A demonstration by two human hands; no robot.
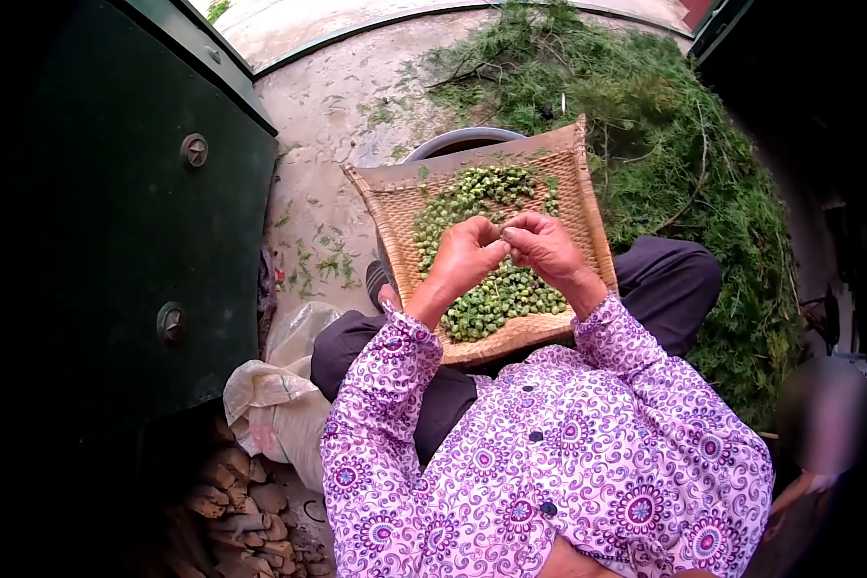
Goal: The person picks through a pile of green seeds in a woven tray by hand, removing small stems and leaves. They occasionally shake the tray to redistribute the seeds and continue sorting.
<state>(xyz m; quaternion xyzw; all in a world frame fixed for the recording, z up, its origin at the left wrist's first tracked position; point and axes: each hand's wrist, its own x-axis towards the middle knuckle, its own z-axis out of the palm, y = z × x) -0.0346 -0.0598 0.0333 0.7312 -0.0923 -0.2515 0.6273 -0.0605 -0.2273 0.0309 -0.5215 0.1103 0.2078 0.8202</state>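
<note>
My left hand [465, 256] and my right hand [547, 249] meet fingertip to fingertip above a woven tray [570, 178]. Thumb and fingers are pinched on both sides; whatever lies between them is too small to make out. A layer of small round green cones or seed pods [496, 306] spreads over the tray beneath my hands, with some bare weave along the edges. The tray rests at my lap, between my bent legs, its far edge against a round metal basin [464, 137] that it partly covers.
Cut green branches [665, 144] lie heaped on the ground to the right and far side. A dark green metal door [125, 241] stands at the left. Beside my leg sit a pale woven sack [279, 409] and some split firewood [246, 511]. Another person's arm [790, 493] shows at lower right.
</note>
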